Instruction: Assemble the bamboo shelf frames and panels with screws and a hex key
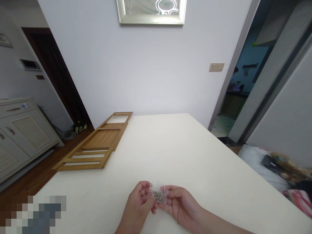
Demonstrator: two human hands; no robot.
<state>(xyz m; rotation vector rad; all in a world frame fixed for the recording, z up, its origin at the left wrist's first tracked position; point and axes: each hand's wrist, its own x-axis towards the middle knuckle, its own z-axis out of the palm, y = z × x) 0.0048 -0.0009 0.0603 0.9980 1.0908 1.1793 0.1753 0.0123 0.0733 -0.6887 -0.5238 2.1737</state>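
A small clear plastic bag (159,196) is held between my two hands, low over the near part of the white table. Inside it lie several small metal pieces, perhaps screws; they are too small to tell exactly. My left hand (141,201) pinches the bag's left side, its thumb across the front. On the opposite side, my right hand (179,200) grips the bag's right edge between thumb and fingers. Whether the bag's top is sealed cannot be made out.
A folded wooden frame with slats (104,138) lies flat along the left edge of the white table (165,149). The far table edge meets a wall with a light switch (216,67) and a picture frame (151,22). A louvred cabinet (26,130) stands left.
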